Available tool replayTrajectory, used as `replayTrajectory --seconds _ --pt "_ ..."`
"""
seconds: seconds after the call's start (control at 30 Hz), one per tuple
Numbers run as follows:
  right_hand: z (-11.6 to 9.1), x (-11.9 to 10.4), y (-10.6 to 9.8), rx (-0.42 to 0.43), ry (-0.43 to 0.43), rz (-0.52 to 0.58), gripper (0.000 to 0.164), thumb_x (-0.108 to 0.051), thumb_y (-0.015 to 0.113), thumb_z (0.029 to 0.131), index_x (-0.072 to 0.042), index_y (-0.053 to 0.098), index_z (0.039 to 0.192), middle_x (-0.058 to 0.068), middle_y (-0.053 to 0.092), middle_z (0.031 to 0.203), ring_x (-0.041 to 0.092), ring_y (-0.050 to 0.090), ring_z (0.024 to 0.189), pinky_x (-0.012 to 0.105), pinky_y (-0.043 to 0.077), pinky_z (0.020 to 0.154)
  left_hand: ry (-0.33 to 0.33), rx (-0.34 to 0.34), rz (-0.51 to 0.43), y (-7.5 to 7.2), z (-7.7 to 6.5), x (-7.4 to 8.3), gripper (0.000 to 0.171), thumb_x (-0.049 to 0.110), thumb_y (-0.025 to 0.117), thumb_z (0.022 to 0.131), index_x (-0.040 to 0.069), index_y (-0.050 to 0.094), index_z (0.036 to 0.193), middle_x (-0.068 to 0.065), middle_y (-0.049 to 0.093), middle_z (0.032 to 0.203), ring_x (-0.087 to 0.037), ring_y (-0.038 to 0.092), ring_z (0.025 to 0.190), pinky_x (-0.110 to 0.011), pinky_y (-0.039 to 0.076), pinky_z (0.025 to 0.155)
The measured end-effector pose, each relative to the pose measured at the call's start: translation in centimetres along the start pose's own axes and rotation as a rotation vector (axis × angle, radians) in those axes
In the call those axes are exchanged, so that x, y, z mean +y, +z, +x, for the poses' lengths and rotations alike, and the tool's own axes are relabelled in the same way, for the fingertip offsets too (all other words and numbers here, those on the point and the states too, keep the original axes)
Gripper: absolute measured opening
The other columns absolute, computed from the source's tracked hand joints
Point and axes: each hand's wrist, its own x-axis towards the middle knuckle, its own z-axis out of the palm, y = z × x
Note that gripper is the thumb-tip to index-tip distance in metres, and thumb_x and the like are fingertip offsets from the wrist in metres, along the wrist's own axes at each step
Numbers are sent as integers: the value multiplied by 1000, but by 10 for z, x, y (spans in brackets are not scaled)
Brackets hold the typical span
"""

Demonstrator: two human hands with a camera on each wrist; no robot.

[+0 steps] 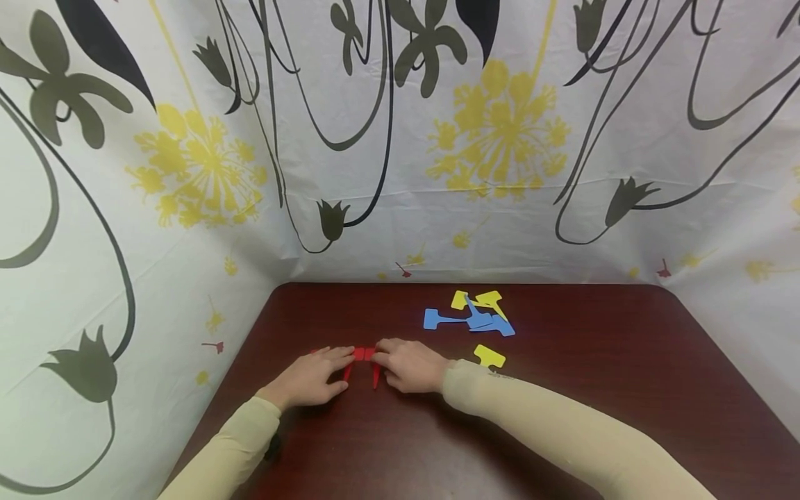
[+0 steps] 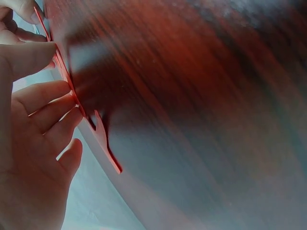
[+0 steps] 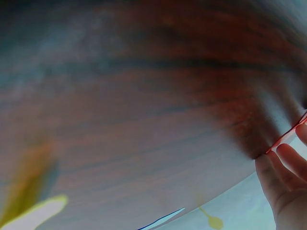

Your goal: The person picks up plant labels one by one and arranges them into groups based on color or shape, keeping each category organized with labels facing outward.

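Observation:
Red T-shaped plant labels lie in a row on the table, their heads side by side. The left hand (image 1: 314, 378) rests its fingertips on the row's left part, covering much of it; one red label (image 2: 106, 146) sticks out past the little finger in the left wrist view. At the row's right end, the right hand (image 1: 411, 367) touches the label (image 1: 376, 376) whose stem points toward the person. The right wrist view shows fairly straight fingers (image 3: 269, 179) with their tips at the red edge (image 3: 287, 135).
Farther back lies a loose pile of T-shaped labels, blue (image 1: 431, 319) and yellow (image 1: 459, 300). A single yellow label (image 1: 489, 356) sits beside the right forearm. The dark reddish-brown table (image 1: 581, 340) meets a patterned white cloth (image 1: 400, 167) at its back and sides.

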Motion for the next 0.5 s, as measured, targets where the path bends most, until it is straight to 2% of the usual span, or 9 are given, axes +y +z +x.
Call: replayTrajectory --seconds 0.33,0.5 --pt "2 0 -1 -12 -8 -8 46 -30 63 82 -20 53 125 2 49 122 14 50 104 31 46 87 13 26 -8 -2 -1 0 56 39 56 86 12 46 134 -2 37 141 -22 35 127 -45 26 104" --pt "4 5 -7 21 -10 -18 42 -29 62 82 -21 55 122 2 49 121 14 51 102 32 48 84 -8 59 -14 -4 0 1 54 40 55 86 16 48 134 0 38 141 -30 37 126 -45 29 101"
